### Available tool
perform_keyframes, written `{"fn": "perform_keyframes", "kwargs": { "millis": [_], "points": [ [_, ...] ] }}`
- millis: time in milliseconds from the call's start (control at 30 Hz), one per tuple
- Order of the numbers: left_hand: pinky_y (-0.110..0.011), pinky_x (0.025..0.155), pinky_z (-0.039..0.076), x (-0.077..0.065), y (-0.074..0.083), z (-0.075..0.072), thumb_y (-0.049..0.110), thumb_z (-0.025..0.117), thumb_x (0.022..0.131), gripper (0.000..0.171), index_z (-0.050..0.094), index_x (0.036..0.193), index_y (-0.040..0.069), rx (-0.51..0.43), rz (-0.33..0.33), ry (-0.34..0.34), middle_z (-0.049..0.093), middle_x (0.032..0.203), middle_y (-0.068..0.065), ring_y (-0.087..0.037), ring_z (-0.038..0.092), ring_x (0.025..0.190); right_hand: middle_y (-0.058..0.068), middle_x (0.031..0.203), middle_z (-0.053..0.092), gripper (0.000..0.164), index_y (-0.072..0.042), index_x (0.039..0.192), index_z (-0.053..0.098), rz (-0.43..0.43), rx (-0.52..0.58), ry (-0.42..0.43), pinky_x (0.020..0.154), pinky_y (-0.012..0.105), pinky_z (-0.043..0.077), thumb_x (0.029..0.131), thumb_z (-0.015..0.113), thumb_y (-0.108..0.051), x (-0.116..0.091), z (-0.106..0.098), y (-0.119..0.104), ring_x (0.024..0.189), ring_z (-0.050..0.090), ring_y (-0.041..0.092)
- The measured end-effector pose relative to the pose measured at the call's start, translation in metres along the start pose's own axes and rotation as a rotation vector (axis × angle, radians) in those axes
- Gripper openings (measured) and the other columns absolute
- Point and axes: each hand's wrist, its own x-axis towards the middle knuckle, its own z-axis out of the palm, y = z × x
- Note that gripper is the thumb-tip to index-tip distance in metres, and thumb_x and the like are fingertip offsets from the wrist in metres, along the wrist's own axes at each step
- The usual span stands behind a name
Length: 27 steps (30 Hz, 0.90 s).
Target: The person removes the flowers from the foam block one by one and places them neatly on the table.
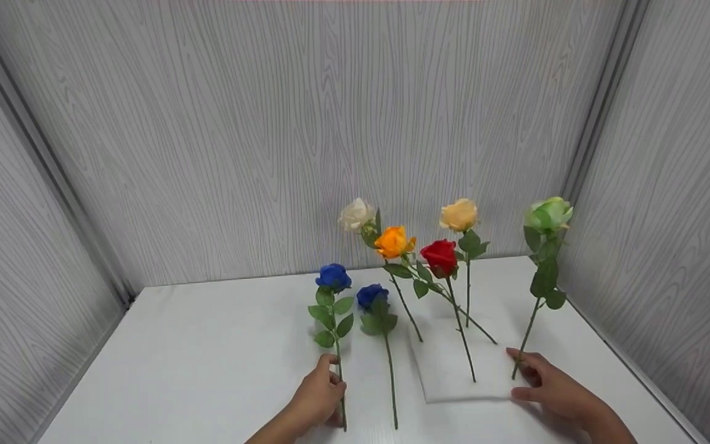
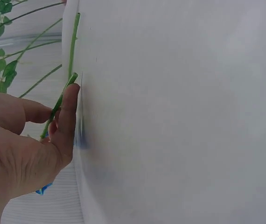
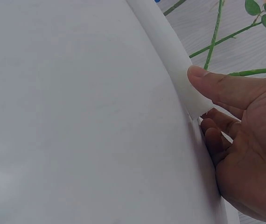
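My left hand (image 1: 321, 391) holds the green stem of a leafy blue rose (image 1: 334, 277) near its lower end. In the left wrist view, that stem (image 2: 58, 100) passes between the thumb and fingers. Just right of it is a second blue rose (image 1: 373, 297), its bare stem pointing toward me. My right hand (image 1: 549, 385) grips the near right corner of a white foam-like slab (image 1: 447, 391), thumb on top in the right wrist view. Rising from the slab are a red rose (image 1: 440, 258), an orange rose (image 1: 395, 242) and a pale green rose (image 1: 549, 214).
Behind them stand a white rose (image 1: 357, 216) and a peach rose (image 1: 460, 214), stems also meeting the slab. All of this is on a white table (image 1: 207, 351). Grey wood-grain panels (image 1: 269, 135) enclose it at the back and both sides.
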Motion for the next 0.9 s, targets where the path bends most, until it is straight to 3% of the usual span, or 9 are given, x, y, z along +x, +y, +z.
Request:
{"fn": "perform_keyframes", "kwargs": {
  "millis": [67, 300, 433, 667, 900],
  "points": [
    [-0.03, 0.059, 0.063, 0.0001, 0.0005, 0.0001, 0.009, 0.061, 0.107, 0.056, 0.035, 0.156, 0.003, 0.015, -0.01, 0.0, 0.067, 0.112, -0.011, -0.018, 0.07, 0.083, 0.017, 0.148, 0.053, 0.096, -0.012, 0.167, 0.039, 0.003, -0.003, 0.007, 0.113, 0.053, 0.047, 0.089, 0.089, -0.037, -0.0007, 0.0002, -0.0001, 0.134, 0.053, 0.035],
    [-0.03, 0.067, 0.06, -0.0018, 0.002, -0.001, 0.01, 0.063, 0.107, 0.057, 0.039, 0.158, -0.001, 0.035, -0.014, -0.016, 0.067, 0.113, -0.009, -0.017, 0.066, 0.089, 0.026, 0.152, 0.048, 0.094, -0.003, 0.168, 0.034, -0.115, 0.009, -0.032, 0.111, 0.042, 0.048, 0.095, 0.085, -0.032, -0.0032, -0.0014, 0.0041, 0.139, 0.05, 0.039],
    [-0.029, 0.059, 0.062, -0.0027, 0.0032, -0.0012, 0.01, 0.063, 0.107, 0.058, 0.039, 0.158, 0.0, 0.004, -0.034, -0.023, 0.066, 0.112, -0.01, -0.017, 0.068, 0.082, 0.025, 0.151, 0.049, 0.094, -0.004, 0.168, 0.034, -0.121, 0.004, -0.034, 0.108, 0.035, 0.048, 0.095, 0.085, -0.034, -0.0032, -0.0022, 0.0053, 0.139, 0.05, 0.039],
    [-0.029, 0.062, 0.063, -0.0028, 0.004, -0.0004, 0.011, 0.063, 0.107, 0.058, 0.039, 0.158, 0.0, 0.018, -0.059, -0.035, 0.066, 0.112, -0.009, -0.017, 0.069, 0.082, 0.026, 0.153, 0.048, 0.094, -0.004, 0.168, 0.035, -0.118, -0.007, -0.035, 0.105, 0.03, 0.048, 0.094, 0.085, -0.034, -0.0036, -0.0022, 0.0046, 0.14, 0.049, 0.04],
    [-0.029, 0.061, 0.063, -0.002, 0.0049, 0.0017, 0.011, 0.063, 0.107, 0.058, 0.039, 0.159, -0.001, 0.024, -0.07, -0.032, 0.066, 0.109, -0.009, -0.017, 0.069, 0.081, 0.024, 0.152, 0.051, 0.093, -0.006, 0.168, 0.036, -0.093, -0.018, -0.021, 0.112, 0.048, 0.048, 0.094, 0.086, -0.035, -0.0021, -0.002, 0.0029, 0.137, 0.052, 0.038]
  ]
}}
